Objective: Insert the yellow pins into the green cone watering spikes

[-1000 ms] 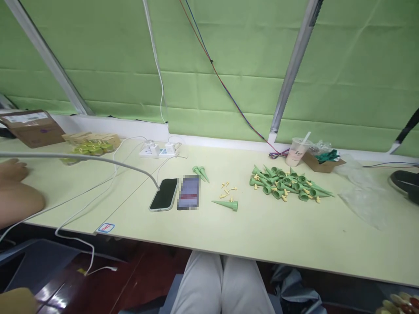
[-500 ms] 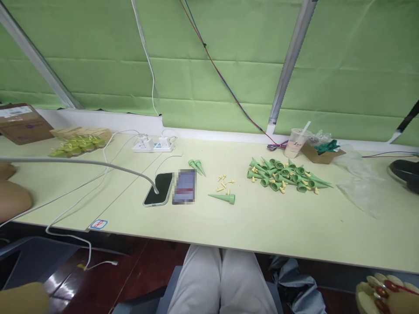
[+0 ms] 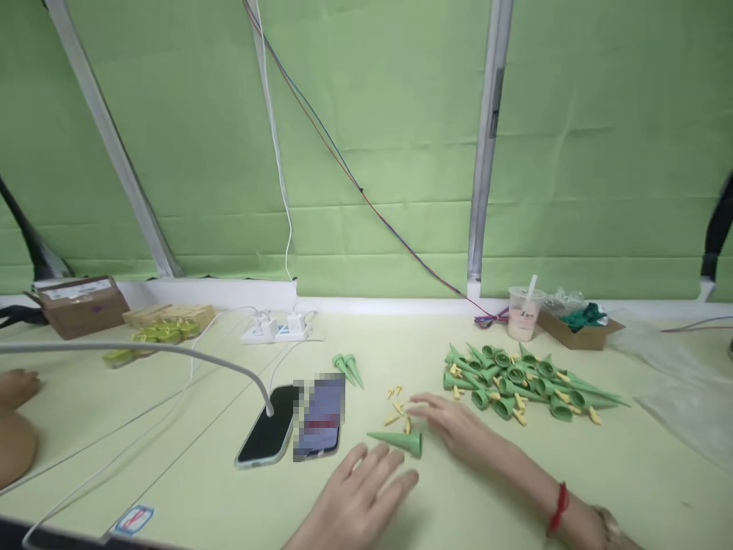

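Cone (image 3: 396,441) lies on its side on the counter (image 3: 573,473), tip pointing left, between our hands. Our left hand (image 3: 360,500) rests just below it, fingers spread and slack, holding nothing. Our right hand (image 3: 458,429) lies flat just right of the cone, fingertips by the small yellow pegs (image 3: 396,405), gripping nothing. Two phones (image 3: 292,428) lie to the left. A cone pile (image 3: 515,378) sits to the right, a cup (image 3: 523,313) behind it.
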`<state>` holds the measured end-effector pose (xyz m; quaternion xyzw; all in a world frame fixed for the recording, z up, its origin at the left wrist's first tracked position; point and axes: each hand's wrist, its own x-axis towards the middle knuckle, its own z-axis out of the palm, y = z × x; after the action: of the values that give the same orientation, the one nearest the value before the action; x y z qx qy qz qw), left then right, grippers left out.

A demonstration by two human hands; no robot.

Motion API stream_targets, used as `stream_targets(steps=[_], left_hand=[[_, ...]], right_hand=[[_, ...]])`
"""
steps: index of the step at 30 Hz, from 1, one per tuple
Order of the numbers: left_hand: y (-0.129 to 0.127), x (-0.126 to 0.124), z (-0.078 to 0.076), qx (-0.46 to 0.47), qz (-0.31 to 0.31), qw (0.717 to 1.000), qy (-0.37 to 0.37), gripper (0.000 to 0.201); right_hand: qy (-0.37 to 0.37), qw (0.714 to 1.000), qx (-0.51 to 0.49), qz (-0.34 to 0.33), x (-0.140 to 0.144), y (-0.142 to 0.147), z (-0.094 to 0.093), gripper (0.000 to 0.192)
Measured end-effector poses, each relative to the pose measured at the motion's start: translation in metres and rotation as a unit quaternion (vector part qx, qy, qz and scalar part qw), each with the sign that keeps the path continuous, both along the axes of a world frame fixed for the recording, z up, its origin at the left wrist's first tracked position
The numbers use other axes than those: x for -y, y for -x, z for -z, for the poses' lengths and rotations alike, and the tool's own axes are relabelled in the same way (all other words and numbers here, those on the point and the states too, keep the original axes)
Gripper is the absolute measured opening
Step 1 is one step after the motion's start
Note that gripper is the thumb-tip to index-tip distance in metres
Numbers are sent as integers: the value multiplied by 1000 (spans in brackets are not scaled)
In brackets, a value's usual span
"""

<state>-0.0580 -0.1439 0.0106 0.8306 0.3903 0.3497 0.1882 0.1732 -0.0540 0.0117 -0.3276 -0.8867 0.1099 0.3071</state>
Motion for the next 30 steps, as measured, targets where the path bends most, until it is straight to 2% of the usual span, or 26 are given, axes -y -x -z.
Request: stream_targets(steps=[2, 4, 5, 7, 9, 12, 14, 17, 20, 22, 24, 27, 30], left_hand=[[-10, -36, -2, -96, 4, 995, -5, 29], [-17, -59, 3, -171, -1, 985, 8, 37], [-20, -66, 6, -183, -2, 983, 18, 37], [-24, -73, 11, -168, 17, 985, 24, 23], [-30, -78, 10, -104, 24, 994, 38, 21], [-48, -89, -2, 51, 34, 993, 98, 25], [-65, -100, -10, 155, 49, 975, 154, 30], [-86, -114, -14, 271, 109, 925, 244, 33], [-93, -121, -5, 319, 135, 888, 302, 39], [-91, -120, 4, 337, 150, 866, 336, 40], [-88, -117, 12, 331, 172, 851, 371, 41], [-87, -108, 15, 323, 174, 854, 368, 41], [-89, -100, 13, 321, 168, 867, 342, 37]], right_hand=[[18, 1000, 8, -5, -1, 4, 17, 39], [38, 999, -12, -13, 2, 8, 28, 35], [49, 998, -29, -16, 2, 9, 31, 33], [69, 995, -65, -16, 1, 12, 33, 30], [84, 990, -110, -2, -3, 13, 32, 26], [116, 971, -202, 54, -9, 12, 28, 20], [121, 949, -272, 105, -10, 8, 23, 23], [73, 931, -316, 168, -10, -3, 18, 30], [-33, 953, -247, 173, -11, -15, 16, 26], [-116, 968, -157, 155, -14, -21, 17, 26], [-175, 971, -68, 146, -16, -22, 18, 30], [-193, 969, -4, 155, -13, -20, 19, 33], [-135, 975, -42, 169, -5, -15, 17, 31]])
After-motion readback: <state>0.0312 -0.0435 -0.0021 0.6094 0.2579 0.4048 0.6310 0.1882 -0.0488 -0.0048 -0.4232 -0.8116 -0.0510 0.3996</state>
